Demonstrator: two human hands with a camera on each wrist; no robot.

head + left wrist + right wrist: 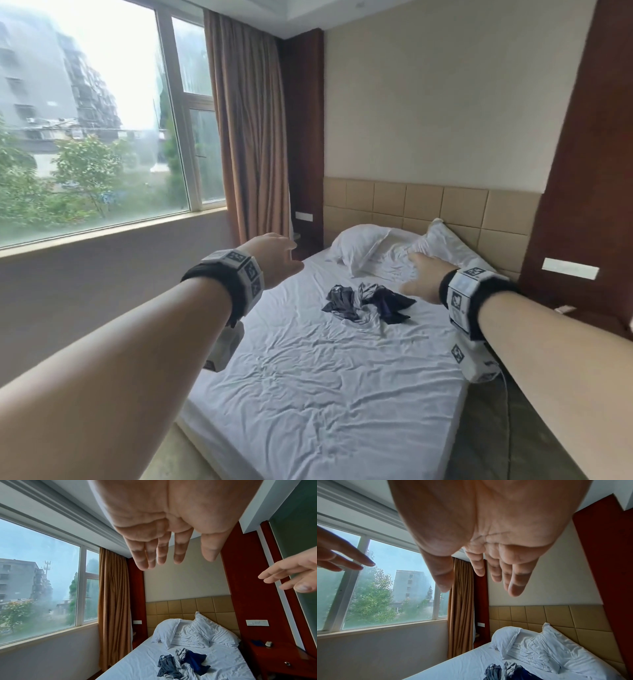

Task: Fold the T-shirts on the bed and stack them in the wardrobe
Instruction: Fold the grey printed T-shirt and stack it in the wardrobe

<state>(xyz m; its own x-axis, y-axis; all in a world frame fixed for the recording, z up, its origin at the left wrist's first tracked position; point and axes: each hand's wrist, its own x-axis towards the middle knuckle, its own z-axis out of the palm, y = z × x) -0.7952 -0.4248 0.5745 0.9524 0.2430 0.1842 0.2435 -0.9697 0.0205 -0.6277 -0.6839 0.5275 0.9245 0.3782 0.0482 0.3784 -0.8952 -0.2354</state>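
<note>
A crumpled heap of T-shirts, grey, light grey and dark blue, lies in the middle of the white bed. The same heap of T-shirts shows low in the left wrist view, and its top edge at the bottom of the right wrist view. Both arms stretch forward, high above the bed. My left hand is empty, palm down, fingers straight. My right hand is also empty with fingers straight. Neither hand touches the clothes.
Two white pillows lean against the tan padded headboard. A large window and brown curtain fill the left wall. A dark wooden nightstand with small items stands right of the bed. Floor runs along both bed sides.
</note>
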